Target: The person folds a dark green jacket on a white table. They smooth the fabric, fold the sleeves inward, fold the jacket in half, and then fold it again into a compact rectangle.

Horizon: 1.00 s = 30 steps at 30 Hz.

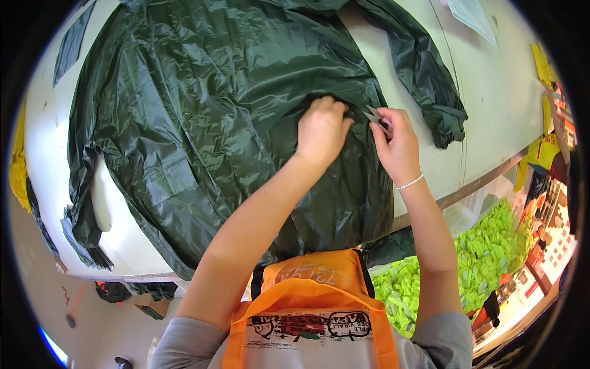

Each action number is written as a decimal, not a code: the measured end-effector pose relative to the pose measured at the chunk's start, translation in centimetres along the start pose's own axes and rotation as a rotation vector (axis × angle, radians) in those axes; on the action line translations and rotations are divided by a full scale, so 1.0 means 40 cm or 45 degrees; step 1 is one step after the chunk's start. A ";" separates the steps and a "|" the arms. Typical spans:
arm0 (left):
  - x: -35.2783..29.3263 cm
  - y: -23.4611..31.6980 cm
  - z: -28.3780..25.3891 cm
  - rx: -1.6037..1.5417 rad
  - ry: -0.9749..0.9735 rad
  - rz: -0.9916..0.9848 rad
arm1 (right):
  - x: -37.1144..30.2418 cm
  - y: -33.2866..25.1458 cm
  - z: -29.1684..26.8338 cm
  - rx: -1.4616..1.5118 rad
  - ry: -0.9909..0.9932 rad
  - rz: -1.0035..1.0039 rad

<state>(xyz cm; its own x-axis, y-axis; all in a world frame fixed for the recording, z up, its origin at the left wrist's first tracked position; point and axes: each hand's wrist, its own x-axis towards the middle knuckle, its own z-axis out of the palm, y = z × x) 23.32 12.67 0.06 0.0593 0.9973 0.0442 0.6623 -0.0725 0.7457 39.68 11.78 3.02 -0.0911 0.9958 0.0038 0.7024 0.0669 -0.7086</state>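
A dark green, shiny rain jacket [239, 117] lies spread over the white table, one sleeve [424, 67] stretched out on the right. My left hand [324, 128] is closed on the jacket's fabric near its right side, fingertips pinching a fold. Just to the right, my right hand [396, 141] grips small thread snips [376, 117]. Their pointed metal blades face left toward the pinched fabric, a short gap away from my left fingers. Any loose thread there is too small to make out.
The white table [498, 104] runs under the jacket, its front edge close to me. Dark green cut pieces [74, 43] lie at the far left. A clear plastic tray [472, 17] sits at the far right. Bright yellow-green garments [479, 264] are heaped below the table on the right.
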 end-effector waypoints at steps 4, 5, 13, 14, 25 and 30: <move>0.020 -0.004 0.006 -0.029 -0.015 -0.004 | -0.012 -0.013 -0.020 -0.070 0.042 -0.108; 0.024 -0.001 0.004 0.000 -0.034 0.004 | -0.015 -0.018 -0.023 -0.107 0.038 -0.162; 0.061 -0.035 -0.007 -0.233 -0.251 -0.052 | 0.014 -0.010 -0.009 -0.430 0.055 -0.324; 0.064 -0.036 -0.014 -0.280 -0.295 -0.080 | 0.020 -0.008 -0.006 -0.429 0.069 -0.361; 0.078 -0.035 -0.049 -0.467 -0.490 -0.237 | 0.032 -0.006 0.001 -0.422 0.039 -0.385; 0.083 -0.038 -0.051 -0.477 -0.473 -0.213 | 0.030 -0.006 -0.003 -0.443 0.035 -0.394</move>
<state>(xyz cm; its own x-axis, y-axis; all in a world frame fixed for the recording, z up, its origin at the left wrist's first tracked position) 20.99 16.12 0.42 0.2805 0.9175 -0.2819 0.3784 0.1642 0.9110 39.48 12.99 3.26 -0.3185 0.9267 0.1997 0.8407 0.3734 -0.3922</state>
